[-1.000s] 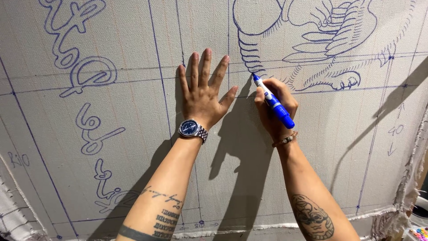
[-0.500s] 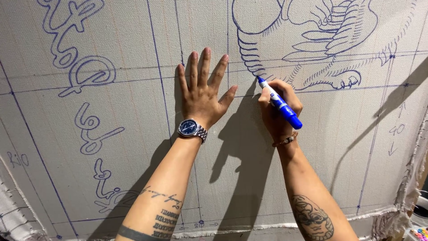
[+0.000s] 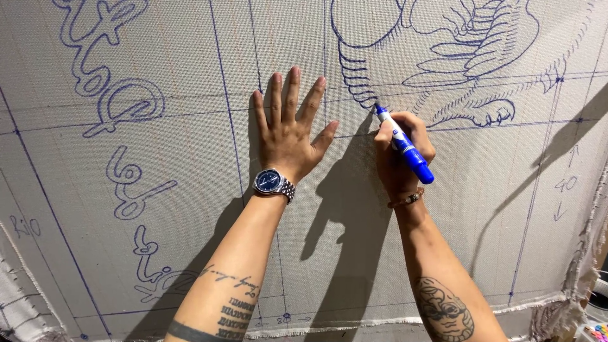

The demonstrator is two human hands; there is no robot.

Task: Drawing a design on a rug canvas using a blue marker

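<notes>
My left hand (image 3: 290, 130) lies flat with fingers spread on a stretched beige cloth (image 3: 190, 190), a steel wristwatch (image 3: 273, 183) on its wrist. My right hand (image 3: 400, 152) grips a blue marker (image 3: 405, 147), its tip touching the cloth at the lower end of a blue-lined curved drawing (image 3: 361, 76). A thin bracelet sits on my right wrist. Both forearms carry tattoos.
Blue grid lines cross the cloth, with looping outlined shapes (image 3: 120, 107) at the left and a clawed creature drawing (image 3: 475, 50) at the upper right. The cloth's frayed lower edge (image 3: 354, 326) and right edge (image 3: 589, 253) show. Small coloured items (image 3: 598, 330) sit at the bottom right corner.
My right hand has shifted slightly right and up along the curve with the marker. My left hand has stayed flat in place.
</notes>
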